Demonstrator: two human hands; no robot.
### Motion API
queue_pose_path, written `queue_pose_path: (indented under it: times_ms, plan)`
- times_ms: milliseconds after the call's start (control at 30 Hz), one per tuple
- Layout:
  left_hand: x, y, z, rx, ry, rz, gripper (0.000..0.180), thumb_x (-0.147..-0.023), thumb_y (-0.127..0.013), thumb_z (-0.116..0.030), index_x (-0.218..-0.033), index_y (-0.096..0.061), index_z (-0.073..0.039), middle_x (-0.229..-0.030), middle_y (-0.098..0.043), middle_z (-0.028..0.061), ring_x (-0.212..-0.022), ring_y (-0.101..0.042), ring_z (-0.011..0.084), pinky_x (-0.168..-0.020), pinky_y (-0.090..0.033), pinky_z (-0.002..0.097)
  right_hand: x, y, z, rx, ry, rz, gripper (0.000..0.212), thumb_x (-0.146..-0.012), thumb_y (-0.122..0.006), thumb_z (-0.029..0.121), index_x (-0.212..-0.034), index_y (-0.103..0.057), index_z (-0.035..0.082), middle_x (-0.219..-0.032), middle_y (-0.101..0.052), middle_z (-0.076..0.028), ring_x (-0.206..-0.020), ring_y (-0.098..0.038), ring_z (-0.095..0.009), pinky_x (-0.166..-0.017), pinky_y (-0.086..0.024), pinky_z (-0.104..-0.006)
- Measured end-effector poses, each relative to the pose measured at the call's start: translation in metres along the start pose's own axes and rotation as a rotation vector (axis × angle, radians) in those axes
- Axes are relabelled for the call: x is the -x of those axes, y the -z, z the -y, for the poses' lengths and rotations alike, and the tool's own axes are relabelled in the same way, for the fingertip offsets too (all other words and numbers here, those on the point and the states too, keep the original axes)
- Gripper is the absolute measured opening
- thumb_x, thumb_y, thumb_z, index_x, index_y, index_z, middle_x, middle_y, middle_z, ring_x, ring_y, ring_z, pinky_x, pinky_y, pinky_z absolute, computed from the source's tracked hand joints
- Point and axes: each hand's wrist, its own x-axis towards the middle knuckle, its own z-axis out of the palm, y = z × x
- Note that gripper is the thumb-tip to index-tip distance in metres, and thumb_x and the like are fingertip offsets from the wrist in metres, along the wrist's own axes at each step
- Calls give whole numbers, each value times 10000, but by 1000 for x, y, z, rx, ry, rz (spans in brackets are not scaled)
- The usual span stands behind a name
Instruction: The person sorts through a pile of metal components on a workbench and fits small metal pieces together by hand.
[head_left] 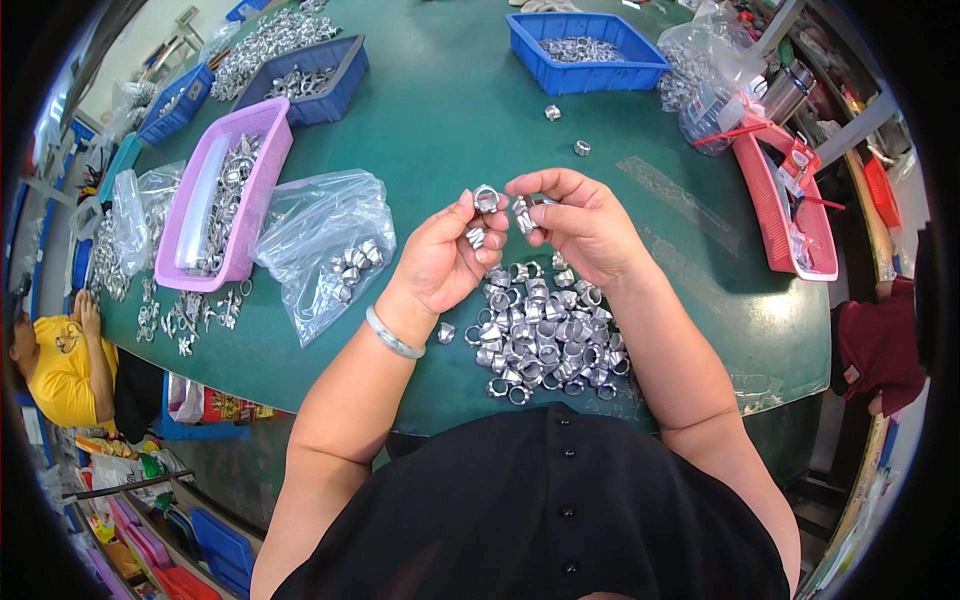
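One silver ring (486, 199) is pinched by the left hand (432, 258), a second ring (476, 238) lower in its grasp; alongside, the right hand (588, 222) pinches metal rings (523, 216) near a ring heap (550, 345).

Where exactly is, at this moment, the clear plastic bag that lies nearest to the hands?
In the head view, the clear plastic bag lies left of centre on the green table, between the lilac basket and the left hand.
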Motion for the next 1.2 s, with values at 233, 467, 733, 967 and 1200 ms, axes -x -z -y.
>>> queue_pose_path:
  times_ms: [233,467,733,967,1200]
  plan:
    - [0,1,0,5,3,24,326,-951,-407,-259,-1058,-515,28,-880,-547,68,-713,-489,113,-548,-415,179,-1,2,-1,-6,9,13,248,-771,-540,-78,-1012,-559,-23,-1004,-594,-94,-746,-555,-128,-639,-468,-246]
    - [0,-1,0,7,24,-76,335,-952,-404,-292,-981,-565,0,-790,-591,52,-641,-519,114,-555,-424,222,-1,2,-1,-27,10,16,256,-770,-538,-78,-1018,-561,-18,-1009,-593,-93,-757,-552,-122,-638,-464,-243]
    - [2,-8,4,-144,58,-230,329,-902,-496,-372,-826,-576,-62,-697,-551,17,-549,-474,89,-429,-362,172,-1,-1,-7,178,0,-38,199,-786,-589,-8,-985,-588,-11,-883,-608,-44,-649,-533,-86,-572,-447,-208]
    - [4,-11,5,-257,75,-242,325,-876,-538,-392,-751,-578,-95,-644,-544,-6,-497,-454,86,-386,-302,167,-1,-5,-10,280,-25,-47,158,-808,-620,63,-947,-608,-10,-822,-609,-29,-618,-517,-75,-557,-438,-198]
    - [5,-12,5,-273,80,-252,323,-870,-548,-390,-747,-578,-94,-650,-546,-5,-495,-456,87,-382,-296,169,0,-6,-9,254,-35,-48,147,-814,-612,65,-937,-610,-16,-823,-613,-36,-641,-523,-80,-558,-436,-205]
